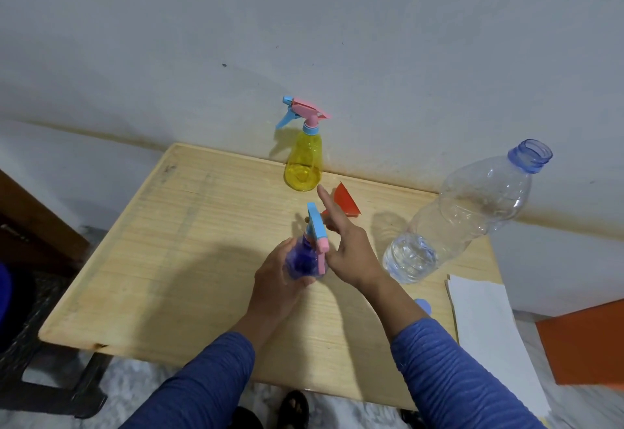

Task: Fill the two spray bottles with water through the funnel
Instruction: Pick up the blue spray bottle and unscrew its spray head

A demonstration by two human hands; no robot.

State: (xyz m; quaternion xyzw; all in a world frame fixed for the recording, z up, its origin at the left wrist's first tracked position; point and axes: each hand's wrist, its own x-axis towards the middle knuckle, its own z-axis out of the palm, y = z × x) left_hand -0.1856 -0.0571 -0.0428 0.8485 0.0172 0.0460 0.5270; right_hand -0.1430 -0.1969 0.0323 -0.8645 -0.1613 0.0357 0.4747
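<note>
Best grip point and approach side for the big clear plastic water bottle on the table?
Probably the ribbed mid-body of the clear plastic water bottle, above the water pooled in its base. It stands upright and uncapped at the wooden table's right side, so come in level from the near right with the right hand, wrapping around. Avoid the open blue neck; squeezing hard could buckle the thin wall.

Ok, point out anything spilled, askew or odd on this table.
No spill shows. The red funnel lies on its side behind the right hand, not in a bottle. The big water bottle stands uncapped, its blue cap loose on the table.
</note>
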